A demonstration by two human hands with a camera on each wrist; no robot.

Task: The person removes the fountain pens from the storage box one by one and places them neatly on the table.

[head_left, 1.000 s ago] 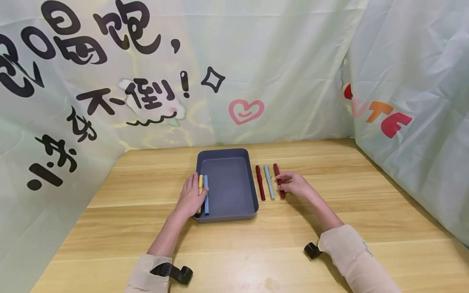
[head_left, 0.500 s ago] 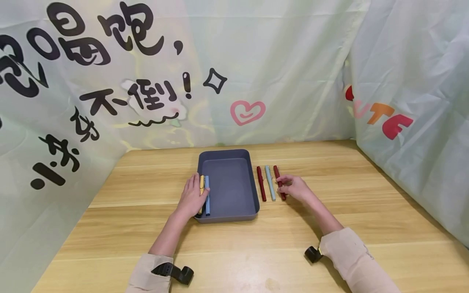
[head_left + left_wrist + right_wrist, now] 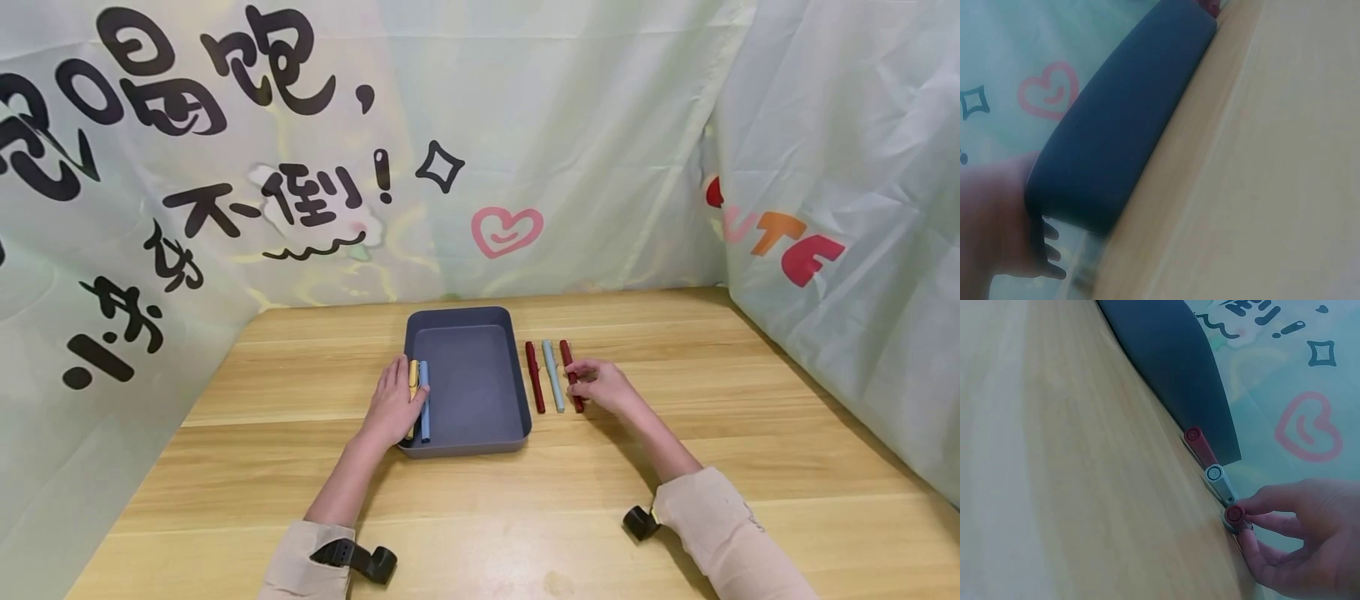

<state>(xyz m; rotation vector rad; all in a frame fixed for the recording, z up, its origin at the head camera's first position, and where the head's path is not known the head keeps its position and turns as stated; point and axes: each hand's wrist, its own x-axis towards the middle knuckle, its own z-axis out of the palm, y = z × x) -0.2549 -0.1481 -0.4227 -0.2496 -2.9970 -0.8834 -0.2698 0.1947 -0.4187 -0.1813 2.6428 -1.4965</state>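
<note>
From the head camera I look down on a wooden table [image 3: 525, 500] with a dark grey tray [image 3: 468, 383] lying in the middle. My left hand [image 3: 393, 404] rests at the tray's left edge, its fingers curled over a yellow pen [image 3: 412, 377] and a light blue pen [image 3: 424, 400], which lie side by side along the inside of the tray's left wall; the hand appears to grip them, though the left wrist view shows only the tray's outer wall [image 3: 1116, 125] and the fingertips [image 3: 1050, 253] hooked past its corner. To the right of the tray, on the bare table, three more pens lie in a row, parallel and close together: a dark red pen [image 3: 534, 379] nearest the tray, a pale blue-grey pen [image 3: 552, 377] in the middle, and another red pen [image 3: 570, 375] farthest out. My right hand [image 3: 607, 387] pinches that outer red pen between thumb and fingertips; the right wrist view shows the fingers [image 3: 1272, 506] closed round its near end [image 3: 1235, 515], with the pen on the table. Behind the table hang pale printed cloth walls [image 3: 480, 125].
</note>
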